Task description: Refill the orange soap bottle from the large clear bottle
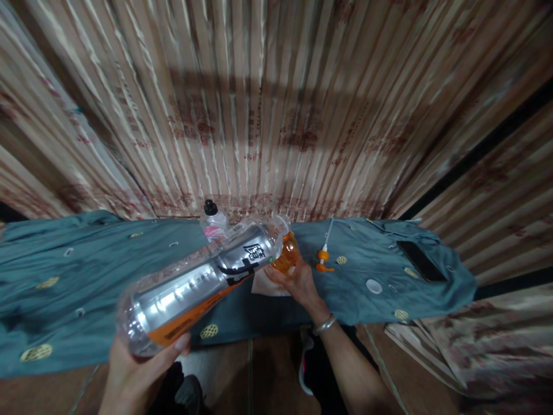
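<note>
My left hand (pixel 142 366) is wrapped round the base of a large clear plastic bottle (pixel 194 282) with a silver and orange label. The bottle is tilted, its uncapped mouth at the upper right, close above an orange see-through bottle (pixel 286 253). My right hand (pixel 298 279) grips that orange bottle from the right side. The large bottle partly covers the orange bottle's top, so I cannot tell if the two touch. Under the orange bottle lies a white cloth or paper (pixel 268 285). An orange pump head (pixel 322 259) with a clear tube lies to the right.
A small bottle with a black cap (pixel 213 222) stands behind the large bottle. On the green patterned cloth (pixel 142 253) lie a white round cap (pixel 374 286) and a black phone (pixel 420 260). Striped curtains (pixel 259 115) hang behind. Shoes show on the tiled floor.
</note>
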The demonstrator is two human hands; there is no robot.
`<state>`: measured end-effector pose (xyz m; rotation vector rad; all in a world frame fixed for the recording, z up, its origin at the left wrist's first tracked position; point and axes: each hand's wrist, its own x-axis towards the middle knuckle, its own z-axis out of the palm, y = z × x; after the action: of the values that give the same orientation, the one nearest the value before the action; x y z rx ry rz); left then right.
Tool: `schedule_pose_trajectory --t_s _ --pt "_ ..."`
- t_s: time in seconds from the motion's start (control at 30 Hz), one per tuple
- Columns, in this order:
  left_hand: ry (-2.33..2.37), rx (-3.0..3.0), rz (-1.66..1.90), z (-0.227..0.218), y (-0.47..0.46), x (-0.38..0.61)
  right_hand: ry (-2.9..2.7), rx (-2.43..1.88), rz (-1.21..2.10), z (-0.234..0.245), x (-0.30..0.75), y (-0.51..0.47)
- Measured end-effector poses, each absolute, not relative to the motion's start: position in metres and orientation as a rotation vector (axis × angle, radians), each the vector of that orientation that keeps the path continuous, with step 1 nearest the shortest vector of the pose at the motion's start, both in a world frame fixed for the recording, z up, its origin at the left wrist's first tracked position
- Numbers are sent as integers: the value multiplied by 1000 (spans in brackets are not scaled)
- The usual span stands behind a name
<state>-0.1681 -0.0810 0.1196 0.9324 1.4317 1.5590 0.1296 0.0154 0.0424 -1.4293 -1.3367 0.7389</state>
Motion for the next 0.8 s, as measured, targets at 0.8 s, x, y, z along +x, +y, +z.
schedule_pose_trajectory --t_s 0.8 --pt "1211 1139 1515 79 -60 -224 -1379 -1385 732 39 131 20"
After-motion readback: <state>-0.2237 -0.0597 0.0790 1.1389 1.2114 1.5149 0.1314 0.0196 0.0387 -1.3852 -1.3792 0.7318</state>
